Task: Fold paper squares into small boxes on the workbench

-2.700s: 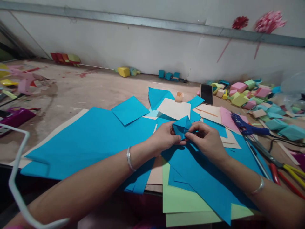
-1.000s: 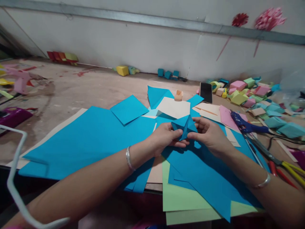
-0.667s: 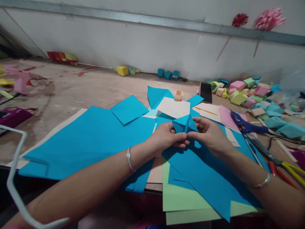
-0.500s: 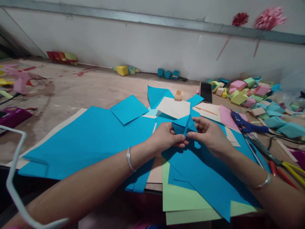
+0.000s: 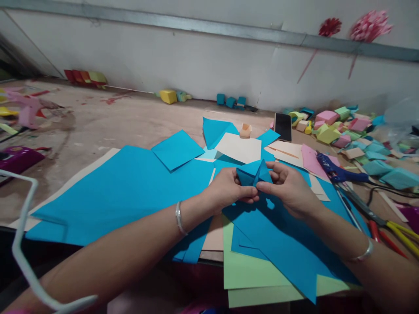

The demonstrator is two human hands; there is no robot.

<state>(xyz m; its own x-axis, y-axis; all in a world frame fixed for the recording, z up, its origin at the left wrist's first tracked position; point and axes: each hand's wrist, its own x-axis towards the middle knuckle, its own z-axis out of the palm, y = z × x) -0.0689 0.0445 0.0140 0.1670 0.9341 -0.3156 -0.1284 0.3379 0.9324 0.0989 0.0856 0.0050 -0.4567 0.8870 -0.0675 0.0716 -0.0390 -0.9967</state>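
Note:
Between my two hands is a small folded piece of blue paper (image 5: 250, 171), with one flap standing up in a point. My left hand (image 5: 234, 187) pinches its left side, thumb in front and fingers behind and below. On the other side my right hand (image 5: 288, 187) grips the right part, thumb tip near the centre crease. Both hands are above blue paper sheets (image 5: 131, 196) spread over the table. A blue paper square (image 5: 177, 149) lies to the left, and a cream paper piece (image 5: 240, 147) lies just behind the hands.
On the right lie a blue glue gun (image 5: 340, 170), scissors (image 5: 366, 209) and a heap of coloured paper boxes (image 5: 353, 131). A phone (image 5: 283, 126) lies behind. A white bent rod (image 5: 21, 244) crosses the left foreground. Green sheets (image 5: 252, 270) overhang the front edge.
The raised flap of the folded blue paper has shifted slightly right, and its left part shows wider. Both hands keep their hold and have barely moved.

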